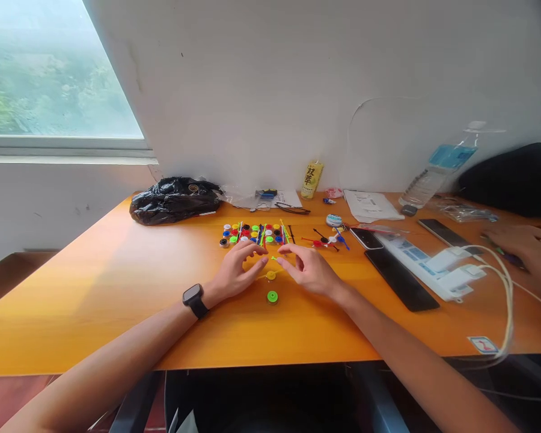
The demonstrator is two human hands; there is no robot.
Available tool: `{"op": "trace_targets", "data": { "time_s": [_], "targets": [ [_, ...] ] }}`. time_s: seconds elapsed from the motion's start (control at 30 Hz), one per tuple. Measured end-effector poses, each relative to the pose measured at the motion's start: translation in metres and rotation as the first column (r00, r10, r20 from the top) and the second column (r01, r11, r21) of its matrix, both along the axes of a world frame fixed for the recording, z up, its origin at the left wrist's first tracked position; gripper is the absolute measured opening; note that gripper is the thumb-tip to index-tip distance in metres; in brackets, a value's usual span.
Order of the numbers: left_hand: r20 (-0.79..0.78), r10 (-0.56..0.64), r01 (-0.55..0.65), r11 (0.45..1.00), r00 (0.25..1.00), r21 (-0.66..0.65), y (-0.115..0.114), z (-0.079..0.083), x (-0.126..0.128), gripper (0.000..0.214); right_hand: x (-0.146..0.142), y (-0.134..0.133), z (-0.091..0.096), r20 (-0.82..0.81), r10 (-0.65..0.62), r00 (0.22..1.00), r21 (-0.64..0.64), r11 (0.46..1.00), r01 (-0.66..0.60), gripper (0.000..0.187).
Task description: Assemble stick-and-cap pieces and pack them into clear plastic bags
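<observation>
My left hand (238,269), with a dark smartwatch (194,299) on its wrist, rests on the orange table (94,288) with fingers bent toward a thin green stick (276,258). My right hand (307,269) faces it, its fingertips pinched near the same stick's other end. A yellow round piece (271,275) lies between the two hands. A green round piece (272,296) sits just in front of them. Behind the hands lies a cluster of several coloured round pieces and sticks (255,234).
More sticks and pieces (327,240) lie right of the cluster. A black bag (174,199), yellow can (312,178), papers (372,205), water bottle (437,168), phones (401,278) and a power strip (426,264) with cables surround them. Another person's hand (525,249) rests at the right edge.
</observation>
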State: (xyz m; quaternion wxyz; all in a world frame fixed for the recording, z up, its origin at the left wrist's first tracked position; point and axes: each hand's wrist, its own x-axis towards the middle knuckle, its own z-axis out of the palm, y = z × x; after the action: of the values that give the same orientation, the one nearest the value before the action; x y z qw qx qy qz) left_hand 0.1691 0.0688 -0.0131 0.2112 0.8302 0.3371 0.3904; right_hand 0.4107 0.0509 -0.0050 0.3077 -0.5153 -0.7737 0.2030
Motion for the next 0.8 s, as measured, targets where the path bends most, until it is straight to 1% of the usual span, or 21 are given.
{"op": "trace_targets", "data": {
  "time_s": [0.03,0.07,0.13,0.2,0.3,0.37,0.4,0.47,0.53,0.6,0.7,0.77,0.8],
  "targets": [
    [-0.027,-0.03,0.031,0.998,0.999,0.059,-0.002,0.003,-0.001,0.023,0.0,0.0,-0.001,0.001,0.009,1.0,-0.005,1.0,-0.009,0.032],
    [-0.075,-0.081,0.089,0.99,0.994,0.111,-0.004,0.005,-0.002,0.026,0.0,0.001,-0.003,-0.001,0.018,1.0,-0.006,1.0,-0.018,0.031],
    [-0.205,-0.198,0.236,0.955,0.958,0.18,-0.008,0.007,-0.003,0.033,0.001,0.003,-0.005,-0.002,0.018,1.0,-0.002,1.0,-0.018,0.03],
    [-0.318,-0.263,0.342,0.913,0.911,0.223,-0.01,0.004,-0.002,0.031,0.002,0.005,-0.006,-0.003,0.007,1.0,-0.001,1.0,-0.007,0.029],
    [-0.428,-0.272,0.41,0.871,0.862,0.272,-0.012,-0.004,0.002,0.022,0.005,0.007,-0.006,-0.027,0.0,1.0,-0.008,1.0,0.0,0.028],
    [-0.446,-0.263,0.415,0.864,0.856,0.285,-0.012,-0.006,0.004,0.023,0.006,0.008,-0.006,-0.056,0.003,0.998,-0.015,1.0,-0.004,0.029],
    [-0.425,-0.26,0.403,0.868,0.867,0.291,-0.012,-0.005,0.004,0.022,0.006,0.008,-0.006,-0.071,0.007,0.997,-0.02,1.0,-0.008,0.029],
    [-0.328,-0.243,0.349,0.881,0.913,0.32,-0.011,-0.001,0.003,0.018,0.006,0.009,-0.006,-0.112,0.026,0.993,-0.054,0.998,-0.032,0.031],
    [-0.194,-0.189,0.25,0.896,0.963,0.368,-0.01,0.006,-0.001,0.014,0.006,0.009,-0.007,-0.186,0.04,0.982,-0.112,0.992,-0.061,0.036],
    [-0.066,-0.1,0.119,0.903,0.993,0.413,-0.007,0.01,-0.006,0.011,0.006,0.01,-0.007,-0.275,0.02,0.961,-0.15,0.987,-0.064,0.043],
    [0.061,0.017,-0.041,0.91,0.998,0.412,-0.001,0.01,-0.012,0.012,0.009,0.015,-0.007,-0.351,-0.039,0.936,-0.126,0.992,-0.006,0.049],
    [0.095,0.056,-0.088,0.922,0.994,0.376,0.002,0.007,-0.014,0.013,0.013,0.018,-0.007,-0.32,-0.055,0.946,-0.086,0.996,0.029,0.046],
    [0.098,0.065,-0.096,0.93,0.993,0.356,0.003,0.004,-0.013,0.013,0.015,0.02,-0.007,-0.273,-0.057,0.96,-0.069,0.997,0.04,0.042]
  ]
}}
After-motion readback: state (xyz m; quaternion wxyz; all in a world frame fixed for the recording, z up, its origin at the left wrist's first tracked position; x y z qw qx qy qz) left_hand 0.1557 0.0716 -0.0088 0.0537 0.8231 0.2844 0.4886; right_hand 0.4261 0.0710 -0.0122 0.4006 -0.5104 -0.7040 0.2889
